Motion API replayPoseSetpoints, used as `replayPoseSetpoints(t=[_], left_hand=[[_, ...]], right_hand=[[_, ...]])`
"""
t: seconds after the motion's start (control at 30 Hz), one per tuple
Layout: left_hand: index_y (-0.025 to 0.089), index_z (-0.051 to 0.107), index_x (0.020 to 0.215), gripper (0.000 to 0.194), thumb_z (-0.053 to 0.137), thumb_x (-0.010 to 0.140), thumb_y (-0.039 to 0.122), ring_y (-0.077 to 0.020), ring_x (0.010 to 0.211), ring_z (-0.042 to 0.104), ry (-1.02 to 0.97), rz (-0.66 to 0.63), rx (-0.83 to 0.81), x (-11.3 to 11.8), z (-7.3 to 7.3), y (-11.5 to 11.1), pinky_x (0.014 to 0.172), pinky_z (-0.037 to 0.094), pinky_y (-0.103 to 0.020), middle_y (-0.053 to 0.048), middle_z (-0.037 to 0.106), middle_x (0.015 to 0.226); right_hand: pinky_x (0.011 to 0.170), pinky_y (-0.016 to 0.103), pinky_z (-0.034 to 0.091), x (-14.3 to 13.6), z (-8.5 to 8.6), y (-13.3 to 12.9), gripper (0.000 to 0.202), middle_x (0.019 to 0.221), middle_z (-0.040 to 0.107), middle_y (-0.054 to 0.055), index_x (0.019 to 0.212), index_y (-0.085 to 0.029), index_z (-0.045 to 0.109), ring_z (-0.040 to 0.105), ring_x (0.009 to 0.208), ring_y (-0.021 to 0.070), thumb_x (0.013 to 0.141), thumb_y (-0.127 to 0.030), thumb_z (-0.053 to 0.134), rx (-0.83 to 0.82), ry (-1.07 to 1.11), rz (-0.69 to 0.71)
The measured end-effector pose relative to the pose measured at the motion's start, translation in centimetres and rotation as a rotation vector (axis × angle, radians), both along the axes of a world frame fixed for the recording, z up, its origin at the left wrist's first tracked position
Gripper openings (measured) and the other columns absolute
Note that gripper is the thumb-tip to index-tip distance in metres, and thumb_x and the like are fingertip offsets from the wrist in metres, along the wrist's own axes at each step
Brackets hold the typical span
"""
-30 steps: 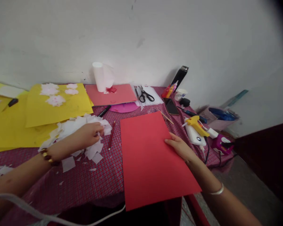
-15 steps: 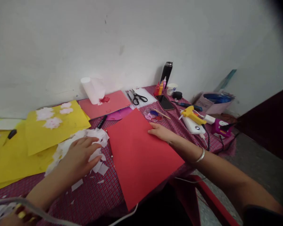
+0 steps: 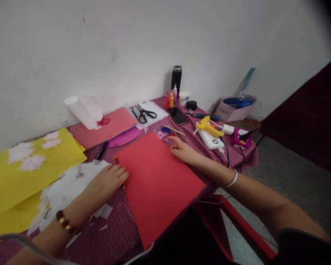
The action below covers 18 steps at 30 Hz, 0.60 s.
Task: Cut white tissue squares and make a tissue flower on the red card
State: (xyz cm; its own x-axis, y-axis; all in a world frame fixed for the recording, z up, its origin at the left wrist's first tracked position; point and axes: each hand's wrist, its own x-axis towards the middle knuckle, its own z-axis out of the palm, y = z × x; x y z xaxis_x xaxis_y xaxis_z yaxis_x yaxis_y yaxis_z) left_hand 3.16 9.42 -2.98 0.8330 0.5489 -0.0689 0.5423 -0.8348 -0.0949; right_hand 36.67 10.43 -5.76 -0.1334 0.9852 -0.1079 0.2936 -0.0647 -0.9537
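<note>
In the head view, the red sheet (image 3: pixel 160 184) lies on the checked tablecloth (image 3: pixel 121 224) between the two hands. The left hand (image 3: pixel 107 182), palm down with fingers loosely bent, is at its left edge, over the pencil (image 3: pixel 116 160); whether it grips anything is hard to tell. The right hand (image 3: pixel 183 151), part open, rests at the right edge, index finger out and the others curled. White paper scraps (image 3: pixel 68 187) lie beside the left hand, and the glue gun (image 3: pixel 208 127) rests on a white power bank (image 3: pixel 210 140).
</note>
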Motion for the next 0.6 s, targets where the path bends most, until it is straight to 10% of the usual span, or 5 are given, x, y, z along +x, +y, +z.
replayPoseSetpoints(t=[0.17,0.4,0.6], left_hand=[[0.020,0.065,0.091,0.023,0.046,0.091,0.006,-0.0253,0.089,0.062,0.022,-0.032,0.024,-0.1,0.0,0.9,0.084,0.045,-0.040,-0.008,0.068,0.091],[0.024,0.063,0.090,0.023,0.040,0.092,0.019,-0.0241,0.074,0.067,-0.096,0.124,0.232,0.7,2.1,-0.6,0.065,0.049,-0.037,-0.008,0.069,0.084],[0.026,0.069,0.105,0.035,0.040,0.086,0.023,-0.0260,0.064,0.071,-0.176,-0.065,0.140,1.6,-2.9,-4.1,0.053,0.053,-0.037,-0.013,0.074,0.084]], right_hand=[[0.074,0.027,0.047,0.2,-0.7,-0.1,0.026,0.084,0.067,0.004,0.088,-0.014,0.064,0.061,0.078,0.0150,0.075,0.002,0.049,0.173,-0.288,0.071],[0.083,0.028,0.047,-2.0,-0.2,1.4,0.028,0.101,0.073,0.010,0.096,-0.012,0.067,0.066,0.094,0.0184,0.081,0.002,0.049,0.222,-0.424,0.116],[0.087,0.032,0.048,-0.8,1.8,0.8,0.031,0.118,0.066,0.013,0.113,-0.012,0.064,0.063,0.101,0.0224,0.085,-0.008,0.053,0.392,-0.594,0.173]])
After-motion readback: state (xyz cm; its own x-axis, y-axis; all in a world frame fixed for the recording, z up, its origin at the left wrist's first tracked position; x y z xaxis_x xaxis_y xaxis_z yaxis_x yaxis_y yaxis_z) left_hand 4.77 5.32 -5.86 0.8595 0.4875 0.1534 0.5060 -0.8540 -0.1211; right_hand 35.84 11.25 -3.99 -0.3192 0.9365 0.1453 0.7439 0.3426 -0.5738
